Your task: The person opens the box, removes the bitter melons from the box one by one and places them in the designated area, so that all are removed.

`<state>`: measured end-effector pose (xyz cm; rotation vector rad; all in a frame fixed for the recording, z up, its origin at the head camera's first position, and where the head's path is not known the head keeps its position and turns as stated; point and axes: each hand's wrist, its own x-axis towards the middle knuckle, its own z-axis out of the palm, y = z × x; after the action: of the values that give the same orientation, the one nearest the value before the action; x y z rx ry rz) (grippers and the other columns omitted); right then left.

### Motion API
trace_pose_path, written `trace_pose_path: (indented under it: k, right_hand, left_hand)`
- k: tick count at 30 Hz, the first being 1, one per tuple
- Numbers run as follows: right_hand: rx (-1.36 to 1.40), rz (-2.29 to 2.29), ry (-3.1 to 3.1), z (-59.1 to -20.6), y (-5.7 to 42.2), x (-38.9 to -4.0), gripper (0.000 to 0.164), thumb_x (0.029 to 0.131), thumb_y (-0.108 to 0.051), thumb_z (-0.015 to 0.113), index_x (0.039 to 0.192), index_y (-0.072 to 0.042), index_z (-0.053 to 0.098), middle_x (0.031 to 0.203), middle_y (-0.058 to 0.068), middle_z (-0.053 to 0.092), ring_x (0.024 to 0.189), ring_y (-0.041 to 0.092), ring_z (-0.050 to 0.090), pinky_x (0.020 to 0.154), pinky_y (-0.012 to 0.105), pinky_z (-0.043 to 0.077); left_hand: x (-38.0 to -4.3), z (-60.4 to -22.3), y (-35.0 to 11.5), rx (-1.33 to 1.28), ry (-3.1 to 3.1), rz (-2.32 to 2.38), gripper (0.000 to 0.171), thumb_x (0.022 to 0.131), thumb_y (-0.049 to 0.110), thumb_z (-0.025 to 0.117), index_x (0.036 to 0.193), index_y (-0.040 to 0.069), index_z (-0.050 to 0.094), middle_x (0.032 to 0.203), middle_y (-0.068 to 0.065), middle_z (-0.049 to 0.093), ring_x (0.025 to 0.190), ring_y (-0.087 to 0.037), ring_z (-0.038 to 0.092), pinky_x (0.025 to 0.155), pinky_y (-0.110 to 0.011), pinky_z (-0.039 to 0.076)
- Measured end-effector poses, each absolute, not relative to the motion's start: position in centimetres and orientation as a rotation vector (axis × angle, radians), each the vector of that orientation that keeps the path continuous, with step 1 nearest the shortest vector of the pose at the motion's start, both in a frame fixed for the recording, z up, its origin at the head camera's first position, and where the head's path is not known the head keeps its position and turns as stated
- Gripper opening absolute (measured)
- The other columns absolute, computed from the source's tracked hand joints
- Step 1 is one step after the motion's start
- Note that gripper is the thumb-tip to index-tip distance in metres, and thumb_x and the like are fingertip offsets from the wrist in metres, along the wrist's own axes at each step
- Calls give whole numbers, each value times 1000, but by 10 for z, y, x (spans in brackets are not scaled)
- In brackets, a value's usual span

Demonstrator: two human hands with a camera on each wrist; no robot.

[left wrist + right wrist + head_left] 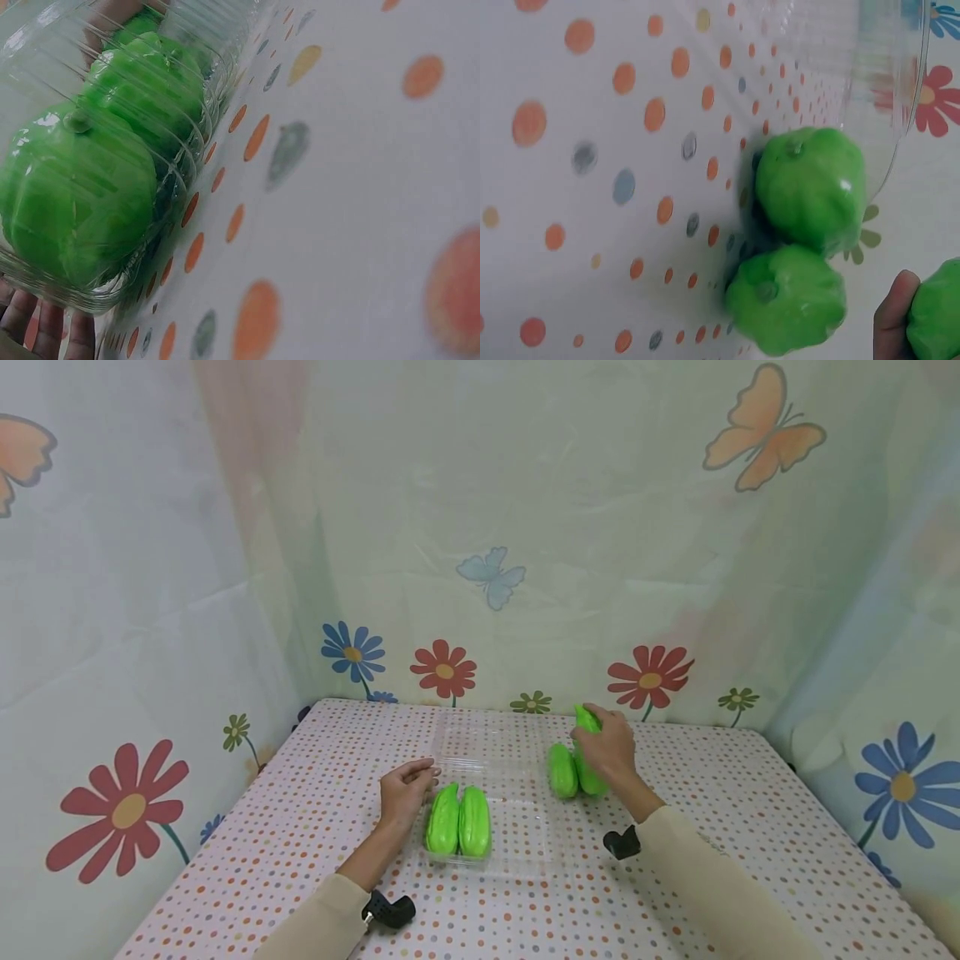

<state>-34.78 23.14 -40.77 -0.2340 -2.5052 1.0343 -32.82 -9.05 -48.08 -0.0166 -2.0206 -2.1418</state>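
A clear plastic clamshell container lies opened out on the table, with two ridged green bitter melons side by side in its left part. My left hand is at the container's left side, fingers loosely extended. In the left wrist view, its fingers are by the container's end; whether they touch it I cannot tell. To the container's right, my right hand grips a green bitter melon between thumb and fingers. Two more bitter melons lie beneath it, partly covered by the hand in the head view.
The table has a dotted cloth. Fabric walls printed with flowers and butterflies stand at the back and both sides. Each wrist carries a black device.
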Motion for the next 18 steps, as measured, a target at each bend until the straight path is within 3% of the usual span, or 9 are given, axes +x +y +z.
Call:
trace_pose_path:
  k: [18]
  right_hand:
    - [-328, 954, -2529, -420, 262, -351, 56, 96, -25, 58, 149, -7, 50, 132, 29, 50, 110, 43, 52, 89, 59, 49]
  left_hand:
    - [-328, -481, -90, 15, -2024, -2140, 33, 94, 10, 68, 123, -7, 67, 109, -20, 74, 99, -37, 71, 77, -32, 64]
